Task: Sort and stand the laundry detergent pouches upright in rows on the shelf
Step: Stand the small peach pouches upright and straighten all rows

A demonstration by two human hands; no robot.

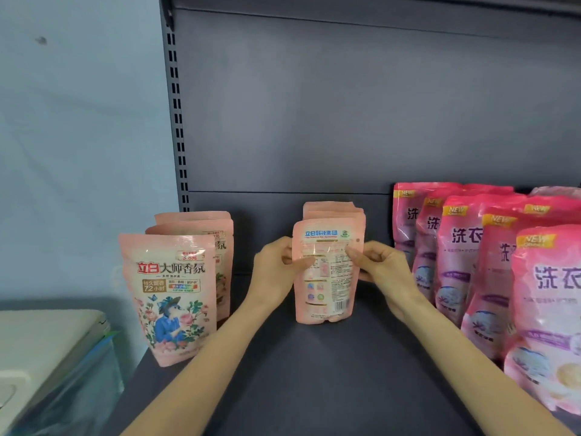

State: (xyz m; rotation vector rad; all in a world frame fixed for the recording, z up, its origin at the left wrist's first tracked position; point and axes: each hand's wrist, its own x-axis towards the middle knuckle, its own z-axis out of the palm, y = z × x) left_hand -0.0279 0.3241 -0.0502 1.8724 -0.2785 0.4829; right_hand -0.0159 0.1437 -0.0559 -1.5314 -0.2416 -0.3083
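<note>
The left hand [275,272] grips the left edge of a pale pink pouch [325,287], thumb laid across its face, and the right hand [382,267] pinches the opposite edge in the same way. Between them the pouch stands upright with its base on the dark shelf [314,388], at the front of a short row of matching pouches [333,210] just behind the fingers. Its back panel faces out: blue characters "立白科技集团" head the panel, with blurred small print and a barcode below. Released like this, it would likely show the wrong side, and being soft it could slump forward or tip into the ones behind if its base is not flattened. Beyond the left hand stands a front-facing row [171,297] reading "立白大师香氛" and "72小时", its price sticker too blurred to trust. Beyond the right hand are crowded magenta pouches [465,256] marked "NEW" and "洗衣".
</note>
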